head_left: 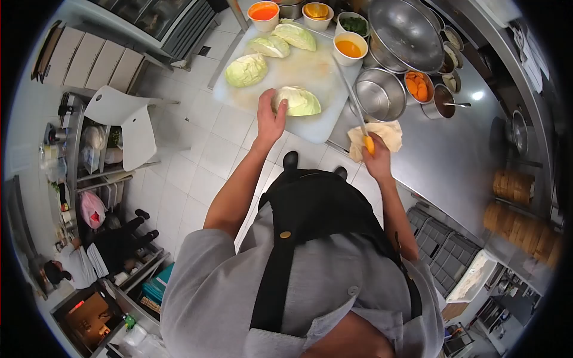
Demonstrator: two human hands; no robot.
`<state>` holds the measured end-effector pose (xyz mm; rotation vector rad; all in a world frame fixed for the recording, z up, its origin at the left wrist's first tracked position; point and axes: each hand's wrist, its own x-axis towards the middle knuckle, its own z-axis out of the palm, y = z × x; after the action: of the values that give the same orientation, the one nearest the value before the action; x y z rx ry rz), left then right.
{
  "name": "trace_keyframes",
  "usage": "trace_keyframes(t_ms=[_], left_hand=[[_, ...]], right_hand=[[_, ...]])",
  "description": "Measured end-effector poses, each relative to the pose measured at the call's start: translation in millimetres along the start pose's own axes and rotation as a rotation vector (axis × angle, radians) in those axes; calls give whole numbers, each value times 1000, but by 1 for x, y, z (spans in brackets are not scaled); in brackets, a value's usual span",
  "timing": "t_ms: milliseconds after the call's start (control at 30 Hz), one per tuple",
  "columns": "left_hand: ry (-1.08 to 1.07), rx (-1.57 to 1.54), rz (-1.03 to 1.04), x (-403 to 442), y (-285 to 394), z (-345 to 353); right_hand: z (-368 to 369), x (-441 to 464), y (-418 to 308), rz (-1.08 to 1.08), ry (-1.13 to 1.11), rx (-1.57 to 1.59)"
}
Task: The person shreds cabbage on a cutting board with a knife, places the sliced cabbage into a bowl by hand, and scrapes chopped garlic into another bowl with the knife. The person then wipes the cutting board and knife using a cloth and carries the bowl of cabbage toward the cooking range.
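A cabbage wedge lies near the close edge of the white cutting board. My left hand grips its left end, thumb on the near side. My right hand is closed around the yellow handle of a knife, whose long blade points away from me along the board's right side. Beneath that hand and the knife is a cream cloth. Three more cabbage pieces sit on the board: one on the left, another behind it, and a third farthest back.
Beside the board stand a steel pot, a large steel bowl, a tub of orange liquid and a container of orange slices. A steel counter extends right. A white chair and another person are to the left.
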<state>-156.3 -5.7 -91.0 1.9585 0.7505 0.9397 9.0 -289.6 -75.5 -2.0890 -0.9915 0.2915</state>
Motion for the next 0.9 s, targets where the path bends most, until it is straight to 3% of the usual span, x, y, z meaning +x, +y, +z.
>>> trace_keyframes(t_ms=[67, 167, 267, 367, 533, 667, 767, 900], left_hand=[[63, 95, 107, 7, 8, -8], [1, 302, 279, 20, 41, 13], [-118, 472, 150, 23, 43, 39], [-97, 269, 325, 12, 22, 24], [-129, 217, 359, -17, 2, -2], [-165, 120, 207, -9, 9, 0], [-233, 186, 270, -5, 15, -10], [-237, 235, 147, 5, 28, -4]], right_hand=[[-14, 1, -9, 85, -13, -41], [-20, -5, -24, 392, -186, -24], [-3, -12, -39, 366, -161, 7], [10, -16, -55, 379, -127, -37], [23, -9, -30, 15, -25, 48], [-5, -11, 3, -6, -70, -177], [-27, -6, -19, 181, -257, -141], [-7, -4, -36, 149, -306, -44]])
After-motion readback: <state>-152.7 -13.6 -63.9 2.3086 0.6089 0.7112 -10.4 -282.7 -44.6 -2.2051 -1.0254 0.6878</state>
